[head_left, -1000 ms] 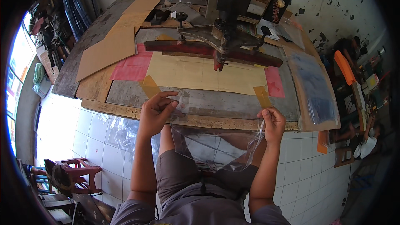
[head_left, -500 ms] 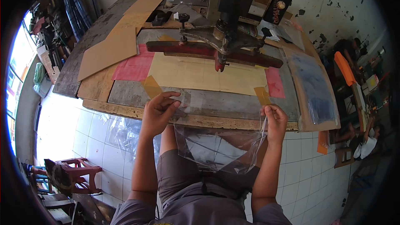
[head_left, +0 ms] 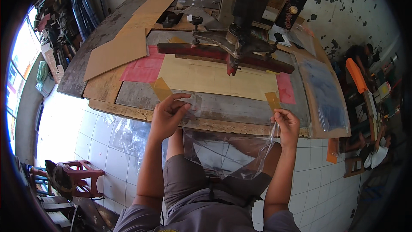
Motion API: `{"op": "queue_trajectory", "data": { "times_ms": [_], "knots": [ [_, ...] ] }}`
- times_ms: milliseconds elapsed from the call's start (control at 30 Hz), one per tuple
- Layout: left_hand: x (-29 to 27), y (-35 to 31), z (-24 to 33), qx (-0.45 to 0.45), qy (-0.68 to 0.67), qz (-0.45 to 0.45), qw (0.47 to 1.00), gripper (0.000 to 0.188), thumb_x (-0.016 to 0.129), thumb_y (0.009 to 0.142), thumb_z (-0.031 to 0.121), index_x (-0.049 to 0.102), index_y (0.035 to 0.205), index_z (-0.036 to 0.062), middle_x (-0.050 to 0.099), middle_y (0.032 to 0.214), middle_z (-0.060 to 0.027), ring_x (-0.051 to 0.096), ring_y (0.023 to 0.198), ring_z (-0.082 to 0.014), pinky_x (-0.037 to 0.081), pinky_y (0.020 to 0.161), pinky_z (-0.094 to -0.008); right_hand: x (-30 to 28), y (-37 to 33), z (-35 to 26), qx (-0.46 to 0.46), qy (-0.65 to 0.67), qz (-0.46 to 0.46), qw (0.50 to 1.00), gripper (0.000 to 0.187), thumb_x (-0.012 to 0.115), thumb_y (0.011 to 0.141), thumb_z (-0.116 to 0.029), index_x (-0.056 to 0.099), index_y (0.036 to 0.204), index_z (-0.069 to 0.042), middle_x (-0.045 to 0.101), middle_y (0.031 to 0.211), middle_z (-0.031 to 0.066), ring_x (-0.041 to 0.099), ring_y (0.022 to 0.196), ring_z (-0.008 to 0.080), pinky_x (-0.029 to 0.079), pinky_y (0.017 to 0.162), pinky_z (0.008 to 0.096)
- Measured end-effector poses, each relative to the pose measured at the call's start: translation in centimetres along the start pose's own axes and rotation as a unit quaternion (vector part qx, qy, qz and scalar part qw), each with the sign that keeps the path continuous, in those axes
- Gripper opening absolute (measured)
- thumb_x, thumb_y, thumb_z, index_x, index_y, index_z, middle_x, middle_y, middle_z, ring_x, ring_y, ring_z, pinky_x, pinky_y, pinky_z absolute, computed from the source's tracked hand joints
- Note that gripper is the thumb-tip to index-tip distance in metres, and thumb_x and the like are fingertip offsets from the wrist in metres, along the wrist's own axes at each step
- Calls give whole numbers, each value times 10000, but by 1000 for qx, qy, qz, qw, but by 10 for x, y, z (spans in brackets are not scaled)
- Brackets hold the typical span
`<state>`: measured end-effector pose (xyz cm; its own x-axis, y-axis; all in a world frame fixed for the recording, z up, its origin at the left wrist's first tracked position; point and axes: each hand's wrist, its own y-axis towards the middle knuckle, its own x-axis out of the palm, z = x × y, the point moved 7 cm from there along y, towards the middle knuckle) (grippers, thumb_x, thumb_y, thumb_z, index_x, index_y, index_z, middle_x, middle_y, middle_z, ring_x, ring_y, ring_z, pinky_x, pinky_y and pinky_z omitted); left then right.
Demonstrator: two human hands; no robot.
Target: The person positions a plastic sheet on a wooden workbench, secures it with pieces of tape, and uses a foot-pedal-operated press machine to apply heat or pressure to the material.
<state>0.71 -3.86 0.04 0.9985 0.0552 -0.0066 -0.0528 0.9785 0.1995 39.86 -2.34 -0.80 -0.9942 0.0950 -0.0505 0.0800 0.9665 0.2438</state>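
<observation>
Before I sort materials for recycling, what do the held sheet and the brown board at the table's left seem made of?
Held sheet: likely flexible plastic film, glossy; transparent, with bright creases. Brown board: probably matte cardboard, perhaps thin fibreboard; tan, flat, straight edges.

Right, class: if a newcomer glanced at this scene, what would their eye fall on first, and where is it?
Probably the dark metal press with its long red bar, reaching over the yellow sheet mid-table. Next, clear plastic hangs at the table's near edge, pinched by the right hand, with the left hand at its other side.
</observation>
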Motion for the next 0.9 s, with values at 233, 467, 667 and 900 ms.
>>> {"op": "queue_trajectory", "data": {
  "times_ms": [233, 467, 667, 900],
  "knots": [
    [2, 1, 3, 5, 23, -28, 999, 264, 645, 989, 51, 638, 1239, -34, 768, 946, -90, 695, 864, -91, 521, 781, -224, -2, 2, -1, 32, -24, -10, 999, 222, 757, 932, -96, 711, 1092, 51, 716, 858, 65, 673, 773, 125, 539, 760, 267],
    [3, 5, -10, -31, -39, -59, 997, 223, 599, 1024, 56, 624, 1174, -107, 751, 1027, -181, 731, 939, -190, 596, 828, -291, -8, 4, 2, 75, -29, -14, 997, 193, 779, 919, -143, 708, 1006, 14, 726, 852, 68, 675, 791, 120, 523, 778, 256],
    [6, 2, -5, -18, -74, -39, 996, 215, 591, 1028, 60, 637, 1154, -108, 739, 1021, -176, 723, 988, -207, 601, 859, -315, -14, -1, -8, 66, -26, -13, 997, 192, 774, 927, -154, 712, 1011, 7, 737, 878, 70, 697, 819, 124, 534, 784, 253],
    [28, -13, 34, 45, -70, 17, 996, 197, 593, 1026, 69, 652, 1162, -60, 751, 1012, -143, 730, 968, -194, 559, 874, -308, -27, -7, -41, -16, -25, 27, 999, 204, 749, 950, -174, 687, 1024, 6, 736, 919, 85, 695, 894, 157, 519, 886, 298]
  ]
}}
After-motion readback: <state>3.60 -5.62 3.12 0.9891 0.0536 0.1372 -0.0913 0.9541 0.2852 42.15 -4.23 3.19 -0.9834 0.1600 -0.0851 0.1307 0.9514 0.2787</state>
